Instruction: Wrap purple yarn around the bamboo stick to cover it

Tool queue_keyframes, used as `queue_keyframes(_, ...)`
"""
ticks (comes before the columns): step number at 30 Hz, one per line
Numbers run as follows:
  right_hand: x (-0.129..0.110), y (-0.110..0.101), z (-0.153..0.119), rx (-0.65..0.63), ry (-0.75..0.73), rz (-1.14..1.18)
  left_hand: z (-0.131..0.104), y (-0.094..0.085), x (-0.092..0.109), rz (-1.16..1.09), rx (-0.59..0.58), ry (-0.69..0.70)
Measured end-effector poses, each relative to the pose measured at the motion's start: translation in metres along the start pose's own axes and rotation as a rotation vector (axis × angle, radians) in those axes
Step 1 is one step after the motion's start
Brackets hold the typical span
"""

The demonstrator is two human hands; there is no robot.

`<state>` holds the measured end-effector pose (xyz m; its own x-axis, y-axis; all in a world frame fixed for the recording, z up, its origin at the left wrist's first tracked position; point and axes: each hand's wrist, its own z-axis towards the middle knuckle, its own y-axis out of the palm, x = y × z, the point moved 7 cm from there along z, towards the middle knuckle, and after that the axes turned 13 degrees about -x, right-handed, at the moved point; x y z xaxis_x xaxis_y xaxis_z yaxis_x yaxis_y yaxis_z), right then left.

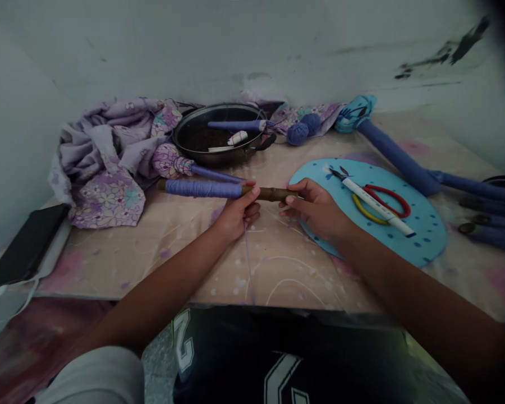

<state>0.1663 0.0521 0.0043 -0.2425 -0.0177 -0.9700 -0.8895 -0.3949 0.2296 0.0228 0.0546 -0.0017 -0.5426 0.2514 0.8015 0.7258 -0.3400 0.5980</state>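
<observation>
A brown bamboo stick [272,194] lies level between my two hands above the table. Blue-purple yarn [204,189] is wound closely round its left half, and the right half is bare. My left hand [238,212] grips the stick at the edge of the winding, thumb on top. From that hand a strand of yarn [248,261] hangs down over the table's front edge. My right hand [313,205] pinches the bare right end between thumb and fingers. Just behind the stick lies a thin yarn-wrapped rod with a flowered cloth head [172,161].
A black pan [185,147] holds a wrapped stick and small white items. Beside it sit yarn balls [297,134]. At right, a blue spotted mat [429,238] carries pliers [389,193] and a marker [379,206]. Crumpled cloth [105,151] and a dark case [25,241] are left.
</observation>
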Motion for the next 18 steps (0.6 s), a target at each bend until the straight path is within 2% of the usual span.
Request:
queue_keyframes(3,-0.005,0.001,0.000,0.055,-0.088,-0.056,0.001,0.003,-0.003,0.018,-0.015,-0.031)
queue_keyframes(5,-0.005,0.003,0.000,0.044,-0.077,-0.077,0.001,0.002,-0.003,0.026,-0.011,-0.041)
queue_keyframes(9,0.006,0.003,-0.001,-0.011,0.103,-0.014,0.001,-0.001,-0.002,0.027,0.004,-0.034)
queue_keyframes(12,0.009,0.003,-0.002,-0.047,0.185,-0.080,0.001,-0.002,-0.001,0.018,0.012,-0.026)
queue_keyframes(18,-0.013,0.000,-0.001,0.020,-0.094,-0.215,0.001,-0.002,0.000,0.032,-0.016,0.006)
